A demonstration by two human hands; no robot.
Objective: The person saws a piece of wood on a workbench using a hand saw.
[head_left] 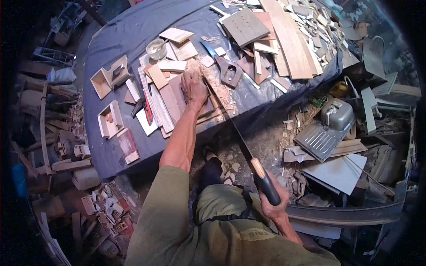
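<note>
My right hand is wrapped round the black handle of a handsaw. Its long narrow blade runs up and left over the table edge, with the far end right beside my left hand. The fingers of that hand are curled and closed down on a piece of wood, holding it over a brown board. Pale sawdust lies along the far side of the blade. Beneath are further flat boards near the table's front edge.
A dark cloth covers the table. Open wooden boxes and a glass jar stand left. Another handsaw lies right, below long planks and heaped offcuts. A metal sink and scrap wood litter the floor.
</note>
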